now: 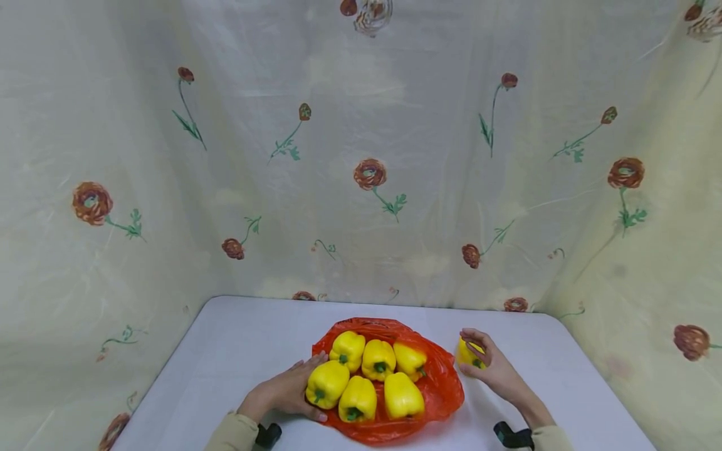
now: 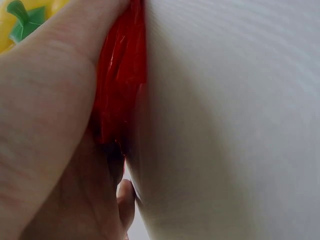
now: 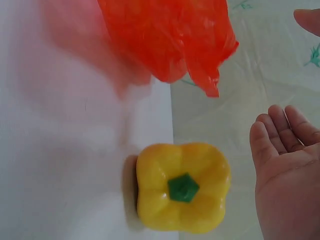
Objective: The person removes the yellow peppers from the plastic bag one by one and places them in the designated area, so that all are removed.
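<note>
Several yellow bell peppers (image 1: 378, 359) with green stems lie on a spread red plastic bag (image 1: 442, 391). My left hand (image 1: 290, 389) rests against the bag's left side, fingers extended at the back and thumb at the front, beside the nearest pepper (image 1: 328, 383). In the left wrist view, the palm lies along the crumpled red plastic (image 2: 122, 70). Right of the bag, a single bell pepper (image 3: 182, 187) sits on the table, stem facing the wrist camera. Over it hovers my right hand (image 1: 499, 371), thumb and fingers spread, apart from the pepper in the right wrist view.
A white table (image 1: 225, 351) with rounded back corners carries everything. Flower-printed pale curtain (image 1: 429, 250) hangs close behind it and at both sides. The bag's loose red edge (image 3: 205, 75) stands up near the single pepper.
</note>
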Tool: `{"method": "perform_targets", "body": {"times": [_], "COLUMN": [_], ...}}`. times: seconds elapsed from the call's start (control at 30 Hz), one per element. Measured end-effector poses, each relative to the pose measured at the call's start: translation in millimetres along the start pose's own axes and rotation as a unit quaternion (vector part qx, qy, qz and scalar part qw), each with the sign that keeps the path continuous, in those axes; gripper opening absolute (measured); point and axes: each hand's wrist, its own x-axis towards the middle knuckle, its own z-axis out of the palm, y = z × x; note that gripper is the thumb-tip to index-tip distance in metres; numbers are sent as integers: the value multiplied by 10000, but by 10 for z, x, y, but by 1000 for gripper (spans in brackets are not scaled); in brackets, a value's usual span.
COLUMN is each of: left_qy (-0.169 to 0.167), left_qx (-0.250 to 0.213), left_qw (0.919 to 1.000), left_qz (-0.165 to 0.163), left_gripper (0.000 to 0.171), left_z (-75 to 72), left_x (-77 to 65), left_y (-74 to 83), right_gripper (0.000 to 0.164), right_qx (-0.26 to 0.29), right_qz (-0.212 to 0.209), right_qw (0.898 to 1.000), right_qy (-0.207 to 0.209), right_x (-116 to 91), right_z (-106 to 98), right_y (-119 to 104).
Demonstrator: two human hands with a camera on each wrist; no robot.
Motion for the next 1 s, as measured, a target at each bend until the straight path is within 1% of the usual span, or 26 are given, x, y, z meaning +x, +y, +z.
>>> {"method": "perform_targets", "body": {"times": [0.17, 0.27, 0.37, 0.57, 0.7, 0.8, 0.9, 1.0], "left_qy": [-3, 12, 24, 23, 15, -2, 18, 27], "left_qx": [6, 7, 24, 84, 68, 50, 83, 99], "left_qw": [10000, 10000, 10000, 10000, 10000, 10000, 10000, 9999], "left_qz": [-28, -27, 3, 39, 45, 26, 2, -34], "left_gripper": [114, 115, 115, 114, 114, 115, 115, 115], "left_z": [9, 5, -3, -8, -3, 3, 9, 18], "left_x": [-4, -8, -6, -6, -6, -6, -3, 3], "left_y": [-9, -6, 0, 2, -3, -8, -12, -17], "right_gripper": [76, 77, 76, 77, 77, 76, 75, 76], "right_qx": [112, 307, 390, 124, 120, 118, 96, 98], "right_qz": [222, 369, 407, 355, 340, 218, 53, 13], "right_qw": [9995, 9982, 9973, 9973, 9948, 9923, 9905, 9873], "right_qy": [-210, -347, -475, -628, -951, -1211, -1370, -1585], "right_x": [-22, -40, -62, -95, -135, -144, -136, -132], "right_z": [100, 174, 259, 436, 533, 598, 655, 708], "right_y": [-45, -56, -62, -126, -211, -264, -298, -297]}}
